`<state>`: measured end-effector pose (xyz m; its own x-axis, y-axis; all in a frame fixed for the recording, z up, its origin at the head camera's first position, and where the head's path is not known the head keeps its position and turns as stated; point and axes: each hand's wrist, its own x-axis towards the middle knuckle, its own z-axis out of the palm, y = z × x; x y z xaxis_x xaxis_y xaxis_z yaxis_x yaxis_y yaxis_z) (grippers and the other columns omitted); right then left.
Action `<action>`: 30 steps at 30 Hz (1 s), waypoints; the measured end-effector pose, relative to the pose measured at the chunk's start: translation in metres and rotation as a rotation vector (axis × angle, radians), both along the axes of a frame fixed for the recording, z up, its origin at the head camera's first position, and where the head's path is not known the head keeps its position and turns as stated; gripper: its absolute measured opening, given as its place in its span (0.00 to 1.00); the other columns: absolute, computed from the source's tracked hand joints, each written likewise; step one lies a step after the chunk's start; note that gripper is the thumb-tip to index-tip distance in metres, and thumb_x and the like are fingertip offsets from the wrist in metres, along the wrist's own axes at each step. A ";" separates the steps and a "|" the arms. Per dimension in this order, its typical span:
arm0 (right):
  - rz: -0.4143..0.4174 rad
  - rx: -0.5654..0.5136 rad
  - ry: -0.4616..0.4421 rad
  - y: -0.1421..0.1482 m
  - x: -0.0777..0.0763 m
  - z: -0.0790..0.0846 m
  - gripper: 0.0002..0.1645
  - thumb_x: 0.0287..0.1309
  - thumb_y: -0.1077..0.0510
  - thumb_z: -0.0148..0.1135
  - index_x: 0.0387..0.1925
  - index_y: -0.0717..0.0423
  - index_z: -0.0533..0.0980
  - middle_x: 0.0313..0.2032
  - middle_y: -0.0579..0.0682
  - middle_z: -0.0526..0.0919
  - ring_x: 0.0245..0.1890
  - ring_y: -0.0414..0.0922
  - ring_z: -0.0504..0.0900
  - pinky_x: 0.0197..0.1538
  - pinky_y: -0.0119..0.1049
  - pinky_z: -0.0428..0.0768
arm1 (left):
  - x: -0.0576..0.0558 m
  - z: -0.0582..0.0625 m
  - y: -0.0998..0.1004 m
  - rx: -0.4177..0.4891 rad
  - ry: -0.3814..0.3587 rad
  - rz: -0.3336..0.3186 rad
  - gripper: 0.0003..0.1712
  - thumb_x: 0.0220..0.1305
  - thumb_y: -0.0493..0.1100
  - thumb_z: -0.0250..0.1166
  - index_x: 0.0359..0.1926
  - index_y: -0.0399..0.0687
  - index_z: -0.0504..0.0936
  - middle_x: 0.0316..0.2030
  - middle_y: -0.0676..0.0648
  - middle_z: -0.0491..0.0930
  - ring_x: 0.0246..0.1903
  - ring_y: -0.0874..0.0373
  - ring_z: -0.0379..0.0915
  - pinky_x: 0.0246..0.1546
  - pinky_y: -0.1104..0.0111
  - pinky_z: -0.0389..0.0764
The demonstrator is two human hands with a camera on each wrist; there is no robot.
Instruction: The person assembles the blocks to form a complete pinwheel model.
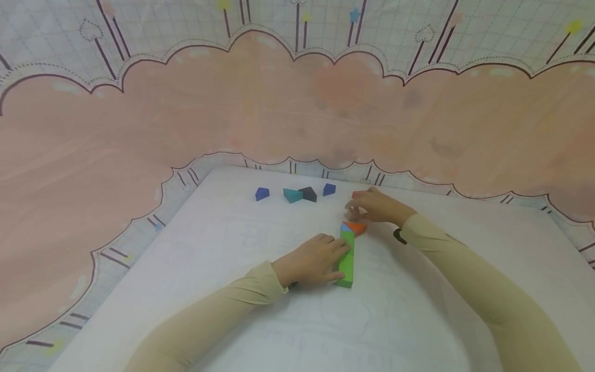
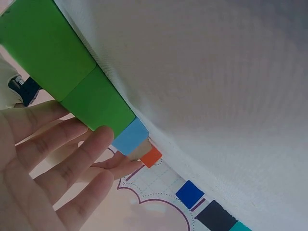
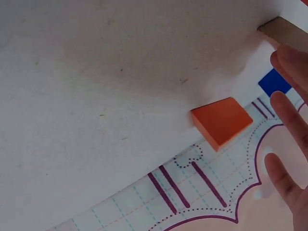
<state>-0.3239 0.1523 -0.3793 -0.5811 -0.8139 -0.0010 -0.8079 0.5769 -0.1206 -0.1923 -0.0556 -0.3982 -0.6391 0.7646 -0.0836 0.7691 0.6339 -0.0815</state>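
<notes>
A row of blocks lies on the table: two green blocks [image 1: 346, 263], then a light-blue triangular block [image 1: 345, 227] and an orange triangular block [image 1: 356, 229] beside it. My left hand [image 1: 316, 260] rests its nearly straight fingers along the left side of the green blocks. Just beyond the row, my right hand [image 1: 378, 205] holds a tan block [image 3: 285, 32] with its fingertips; the thumb's contact is hidden. The remaining right fingers [image 3: 291, 115] are spread. Another orange block [image 3: 221, 120] lies behind that hand, partly covered in the head view.
Toward the far edge lie two blue blocks [image 1: 262, 194] [image 1: 329, 189], a teal block [image 1: 293, 195] and a black block [image 1: 309, 194]. The white tabletop [image 1: 223, 232] meets a patterned cloth backdrop [image 1: 279, 108] there.
</notes>
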 end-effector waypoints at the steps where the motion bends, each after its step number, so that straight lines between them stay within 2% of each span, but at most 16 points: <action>1: 0.004 -0.005 0.000 0.000 0.000 0.000 0.19 0.46 0.67 0.68 0.43 0.53 0.80 0.36 0.46 0.85 0.48 0.50 0.80 0.52 0.50 0.70 | 0.000 0.000 0.000 0.003 -0.001 -0.001 0.38 0.66 0.64 0.49 0.69 0.47 0.60 0.66 0.48 0.65 0.64 0.54 0.63 0.66 0.63 0.63; 4: 0.018 -0.013 0.001 0.001 0.000 -0.002 0.18 0.47 0.66 0.68 0.43 0.54 0.81 0.36 0.46 0.86 0.53 0.53 0.78 0.53 0.51 0.70 | 0.000 -0.001 -0.001 0.011 0.001 -0.003 0.38 0.66 0.64 0.49 0.69 0.47 0.61 0.66 0.48 0.65 0.63 0.54 0.63 0.66 0.63 0.63; 8: 0.026 -0.006 0.000 -0.002 0.000 -0.003 0.18 0.47 0.68 0.67 0.43 0.55 0.81 0.35 0.46 0.86 0.48 0.50 0.80 0.52 0.49 0.72 | 0.000 -0.001 -0.001 0.020 0.000 -0.006 0.38 0.66 0.64 0.49 0.69 0.47 0.61 0.66 0.48 0.65 0.63 0.54 0.64 0.66 0.63 0.63; 11: 0.017 0.010 -0.019 -0.005 0.000 -0.003 0.16 0.50 0.68 0.65 0.43 0.54 0.81 0.38 0.46 0.86 0.46 0.48 0.81 0.55 0.49 0.73 | 0.000 -0.001 -0.001 0.020 0.002 -0.009 0.38 0.66 0.64 0.49 0.69 0.47 0.60 0.66 0.48 0.65 0.63 0.54 0.64 0.66 0.63 0.63; 17: 0.006 0.037 -0.015 -0.008 -0.001 -0.005 0.14 0.53 0.68 0.63 0.41 0.53 0.81 0.40 0.47 0.86 0.48 0.47 0.81 0.56 0.49 0.73 | 0.000 0.000 -0.001 0.011 0.020 -0.012 0.38 0.66 0.64 0.49 0.68 0.47 0.61 0.65 0.49 0.66 0.63 0.54 0.64 0.66 0.63 0.64; 20: 0.014 0.078 0.047 -0.009 -0.003 -0.007 0.12 0.55 0.65 0.62 0.41 0.51 0.82 0.37 0.45 0.86 0.43 0.45 0.80 0.52 0.45 0.74 | 0.000 -0.001 -0.001 0.015 0.025 -0.015 0.38 0.66 0.64 0.49 0.68 0.47 0.61 0.65 0.48 0.65 0.63 0.54 0.64 0.66 0.63 0.63; 23: 0.059 0.144 0.166 -0.010 -0.005 -0.011 0.09 0.57 0.60 0.61 0.40 0.48 0.81 0.35 0.44 0.85 0.40 0.44 0.78 0.48 0.41 0.75 | 0.000 -0.003 -0.001 0.021 0.023 -0.018 0.38 0.66 0.64 0.49 0.68 0.46 0.61 0.66 0.48 0.65 0.63 0.54 0.64 0.66 0.63 0.63; 26: 0.120 0.184 0.285 -0.008 -0.006 -0.013 0.09 0.58 0.58 0.61 0.41 0.47 0.81 0.35 0.44 0.84 0.39 0.44 0.78 0.49 0.43 0.76 | 0.000 -0.003 -0.001 0.023 0.022 -0.020 0.38 0.66 0.64 0.49 0.68 0.46 0.61 0.66 0.48 0.65 0.63 0.53 0.64 0.66 0.63 0.63; 30: 0.161 0.172 0.346 -0.007 -0.006 -0.013 0.11 0.56 0.60 0.62 0.41 0.47 0.81 0.36 0.44 0.84 0.40 0.45 0.78 0.52 0.45 0.77 | 0.000 -0.003 -0.001 0.023 0.023 -0.019 0.38 0.66 0.63 0.49 0.68 0.46 0.61 0.65 0.48 0.65 0.63 0.54 0.64 0.66 0.63 0.63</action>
